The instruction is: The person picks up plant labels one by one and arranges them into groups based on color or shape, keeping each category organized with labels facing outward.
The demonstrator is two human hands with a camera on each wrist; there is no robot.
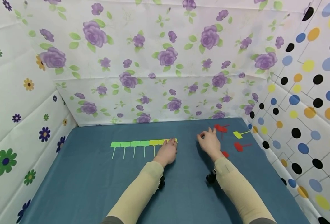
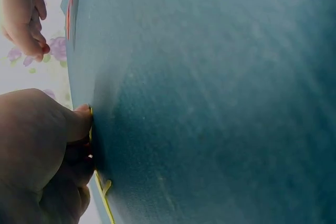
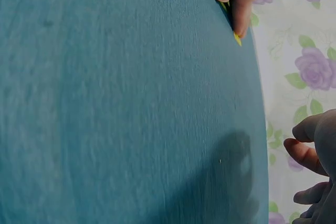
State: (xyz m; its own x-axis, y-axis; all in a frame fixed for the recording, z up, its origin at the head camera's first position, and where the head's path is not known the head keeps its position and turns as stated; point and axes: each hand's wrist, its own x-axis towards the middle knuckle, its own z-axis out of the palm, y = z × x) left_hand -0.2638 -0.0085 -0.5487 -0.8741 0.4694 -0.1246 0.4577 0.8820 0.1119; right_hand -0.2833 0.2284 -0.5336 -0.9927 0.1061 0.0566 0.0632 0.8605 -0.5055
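A row of T-shaped plant labels lies on the blue cloth, green labels [image 1: 135, 143] at the left and yellow labels [image 1: 154, 142] at the right. Over the right end of that row rests my left hand [image 1: 167, 151], its fingers pressing on yellow labels and partly covering them. In the right wrist view, its thumb and a straight finger touch a yellow label [image 3: 238, 39]. My right hand [image 1: 210, 143] hovers above the cloth, thumb and index finger bent toward each other. Nothing shows between those fingers in the right wrist view, where a gap separates them.
Beyond my right hand lie red labels [image 1: 239, 147] and a single yellow label [image 1: 238, 134], scattered on the blue cloth [image 1: 92, 186]. A flowered sheet [image 1: 153, 93] stands along the back edge. A dotted sheet [image 1: 302, 133] bounds the right side.
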